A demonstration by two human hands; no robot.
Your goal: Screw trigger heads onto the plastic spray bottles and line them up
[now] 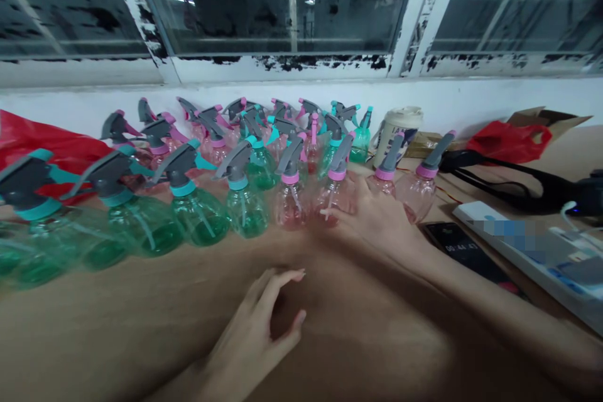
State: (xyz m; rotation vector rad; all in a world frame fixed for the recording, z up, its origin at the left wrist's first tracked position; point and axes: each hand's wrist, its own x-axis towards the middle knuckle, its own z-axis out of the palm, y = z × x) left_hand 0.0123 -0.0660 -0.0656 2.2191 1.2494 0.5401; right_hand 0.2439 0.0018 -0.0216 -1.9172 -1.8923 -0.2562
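My right hand (379,217) reaches to a pink spray bottle (336,185) in the front row, its thumb across the front of the bottle and its fingers along the right side. The bottle stands upright, with a grey trigger head and a pink collar. My left hand (264,320) hovers nearer to me over the table, thumb and fingers apart and nothing between them. Left of the held bottle is another pink spray bottle (291,198), followed by several green spray bottles (245,207). To the right, one more pink spray bottle (419,191) stands past my hand.
More pink and green bottles crowd behind, by the white wall. A red bag (61,138) lies at left, a paper cup (400,129) at the back. On the right are a phone (464,251) with a running timer, a white power strip (522,245) and a black strap (518,179).
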